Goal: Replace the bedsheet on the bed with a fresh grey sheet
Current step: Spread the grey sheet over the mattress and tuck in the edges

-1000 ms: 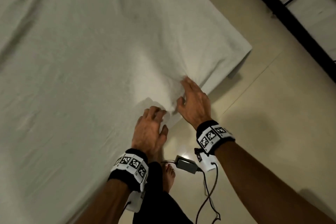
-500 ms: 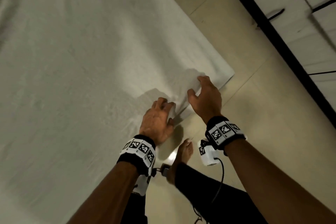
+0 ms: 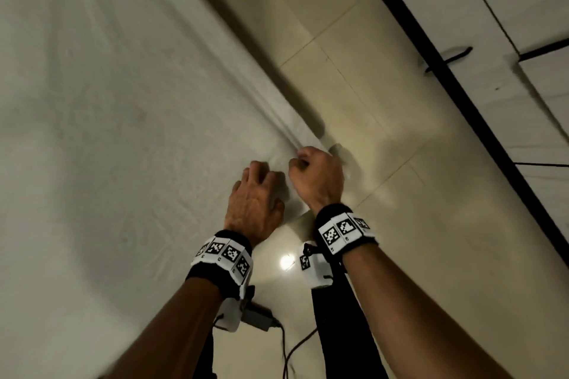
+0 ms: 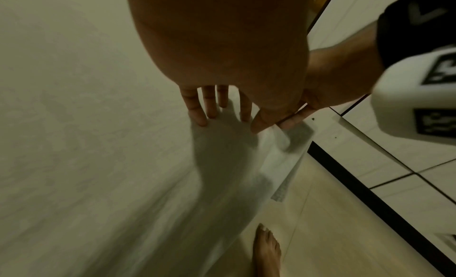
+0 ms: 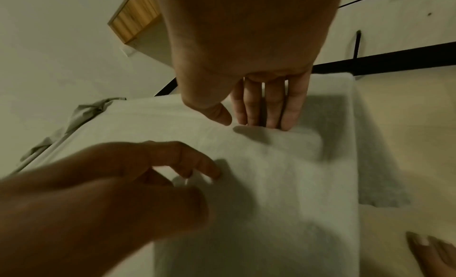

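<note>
Both hands at the near right corner of the sheet.

The pale sheet [image 3: 107, 132] covers the bed from left to centre. The left hand [image 3: 252, 203] rests on it, fingers straight. Just right, the right hand [image 3: 317, 175] pinches the sheet's corner, lifted off the edge. Below lie a power adapter [image 3: 258, 315] and tiled floor [image 3: 400, 194]; far right stands a white wardrobe [image 3: 492, 9].
</note>
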The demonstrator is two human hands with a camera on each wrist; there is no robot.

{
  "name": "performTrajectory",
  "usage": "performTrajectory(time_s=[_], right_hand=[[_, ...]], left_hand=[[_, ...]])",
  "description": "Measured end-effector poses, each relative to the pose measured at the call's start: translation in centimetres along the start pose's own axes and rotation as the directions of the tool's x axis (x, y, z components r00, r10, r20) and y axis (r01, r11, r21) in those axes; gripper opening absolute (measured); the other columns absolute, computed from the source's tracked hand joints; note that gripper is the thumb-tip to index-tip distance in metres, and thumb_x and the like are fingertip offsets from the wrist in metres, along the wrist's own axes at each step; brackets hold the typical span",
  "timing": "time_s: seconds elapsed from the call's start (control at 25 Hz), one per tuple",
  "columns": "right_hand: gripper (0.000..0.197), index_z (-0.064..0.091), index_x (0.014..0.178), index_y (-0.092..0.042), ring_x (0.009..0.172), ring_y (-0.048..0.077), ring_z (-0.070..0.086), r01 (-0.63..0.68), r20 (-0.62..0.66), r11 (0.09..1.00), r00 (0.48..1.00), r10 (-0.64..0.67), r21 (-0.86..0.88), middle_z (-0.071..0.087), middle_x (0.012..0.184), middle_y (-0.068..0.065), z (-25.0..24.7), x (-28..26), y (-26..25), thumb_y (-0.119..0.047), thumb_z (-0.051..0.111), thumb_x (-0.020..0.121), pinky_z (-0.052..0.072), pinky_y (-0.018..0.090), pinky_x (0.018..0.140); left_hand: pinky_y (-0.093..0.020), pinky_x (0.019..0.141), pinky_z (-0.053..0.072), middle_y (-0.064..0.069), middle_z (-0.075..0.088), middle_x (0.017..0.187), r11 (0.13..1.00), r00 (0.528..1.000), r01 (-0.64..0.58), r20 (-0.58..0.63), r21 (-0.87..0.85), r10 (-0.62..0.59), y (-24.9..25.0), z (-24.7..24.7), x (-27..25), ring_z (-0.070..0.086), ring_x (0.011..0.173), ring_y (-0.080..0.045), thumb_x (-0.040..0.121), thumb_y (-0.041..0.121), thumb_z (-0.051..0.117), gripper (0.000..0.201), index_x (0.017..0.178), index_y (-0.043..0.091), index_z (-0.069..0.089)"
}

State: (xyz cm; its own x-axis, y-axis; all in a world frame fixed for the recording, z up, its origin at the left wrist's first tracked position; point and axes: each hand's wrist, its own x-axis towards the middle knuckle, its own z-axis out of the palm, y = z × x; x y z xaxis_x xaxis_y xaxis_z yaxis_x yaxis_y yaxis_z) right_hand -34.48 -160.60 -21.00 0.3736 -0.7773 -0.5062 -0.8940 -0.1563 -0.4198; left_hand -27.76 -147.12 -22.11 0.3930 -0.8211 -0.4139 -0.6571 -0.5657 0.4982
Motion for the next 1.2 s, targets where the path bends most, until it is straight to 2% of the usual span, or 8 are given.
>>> performTrajectory(time_s=[0.16,0.32,0.44,0.64,0.76,0.88,0.96,1.2], right_hand=[[0.026,0.072,0.11,-0.027,0.084,0.015,0.072,0.1,0.104,0.995,0.989,-0.102,0.019,0.078,0.095,-0.006,-2.3,1.7,1.2,-0.036,0.061,0.088,0.057,0.029,0.079],[0.025,0.066,0.119,-0.032,0.09,0.015,0.072,0.162,0.31,0.982,0.933,-0.184,0.094,0.078,0.103,-0.006,-5.7,5.0,1.5,-0.033,0.064,0.094,0.06,0.033,0.079],[0.036,0.057,0.135,-0.033,0.097,0.016,0.071,0.271,0.475,0.962,0.842,-0.255,0.036,0.075,0.112,-0.007,-8.3,7.7,1.8,-0.034,0.062,0.099,0.055,0.029,0.083],[0.06,0.038,0.156,-0.034,0.128,0.022,0.061,0.341,0.625,0.94,0.731,-0.274,0.014,0.057,0.15,-0.006,-11.0,10.4,1.0,-0.037,0.06,0.101,0.052,0.041,0.106],[0.061,0.034,0.158,-0.037,0.131,0.021,0.057,0.382,0.661,0.924,0.695,-0.281,-0.008,0.054,0.152,-0.003,-12.1,12.5,-1.9,-0.037,0.057,0.102,0.049,0.04,0.106],[0.059,0.032,0.156,-0.046,0.128,0.019,0.06,0.466,0.67,0.882,0.676,-0.307,-0.067,0.056,0.15,-0.009,-11.9,15.3,-6.1,-0.049,0.051,0.1,0.038,0.038,0.109],[0.061,0.027,0.152,-0.053,0.124,0.018,0.063,0.487,0.659,0.87,0.679,-0.323,-0.076,0.057,0.148,-0.01,-11.3,17.3,-8.8,-0.062,0.046,0.095,0.04,0.052,0.113],[0.06,0.029,0.161,-0.035,0.133,0.026,0.056,0.557,0.787,0.83,0.523,-0.327,-0.025,0.057,0.147,0.009,-10.0,22.1,-18.9,-0.043,0.05,0.106,0.047,0.04,0.11]], left_hand=[[-0.041,0.079,0.052,-0.009,0.046,0.121,0.956,0.958,0.218,-0.145,-0.197,-0.248,3.5,-0.4,4.9,0.049,0.105,-0.025,0.087,0.041,0.065,0.048,0.127,0.017,0.056],[-0.047,0.096,0.047,-0.006,0.047,0.117,0.733,0.786,0.532,-0.075,-0.424,-0.613,6.4,-1.4,8.7,0.047,0.114,-0.03,0.078,0.062,0.046,0.059,0.119,0.023,0.064],[-0.051,0.101,0.045,-0.004,0.045,0.115,0.611,0.678,0.636,-0.038,-0.472,-0.735,8.0,-1.9,10.7,0.048,0.117,-0.031,0.078,0.066,0.044,0.06,0.113,0.022,0.065],[-0.049,0.097,0.049,-0.012,0.053,0.122,0.585,0.629,0.62,-0.115,-0.522,-0.769,8.0,-3.6,12.2,0.054,0.114,-0.034,0.086,0.057,0.059,0.057,0.123,0.015,0.058],[-0.049,0.093,0.052,-0.013,0.055,0.124,0.619,0.631,0.581,-0.189,-0.528,-0.752,6.5,-5.6,14.1,0.056,0.111,-0.033,0.084,0.055,0.056,0.064,0.131,0.011,0.051],[-0.049,0.09,0.053,-0.012,0.055,0.124,0.573,0.565,0.572,-0.224,-0.588,-0.794,4.8,-8.0,16.7,0.059,0.106,-0.032,0.084,0.053,0.055,0.066,0.133,0.011,0.047],[-0.047,0.088,0.053,-0.013,0.055,0.125,0.549,0.543,0.562,-0.224,-0.618,-0.809,3.9,-9.7,18.5,0.06,0.104,-0.033,0.088,0.047,0.058,0.061,0.134,0.01,0.046],[-0.045,0.087,0.05,-0.016,0.049,0.136,0.422,0.478,0.629,-0.104,-0.653,-0.872,0.7,-14.7,22.1,0.059,0.11,-0.036,0.095,0.035,0.062,0.063,0.147,0.011,0.036]])
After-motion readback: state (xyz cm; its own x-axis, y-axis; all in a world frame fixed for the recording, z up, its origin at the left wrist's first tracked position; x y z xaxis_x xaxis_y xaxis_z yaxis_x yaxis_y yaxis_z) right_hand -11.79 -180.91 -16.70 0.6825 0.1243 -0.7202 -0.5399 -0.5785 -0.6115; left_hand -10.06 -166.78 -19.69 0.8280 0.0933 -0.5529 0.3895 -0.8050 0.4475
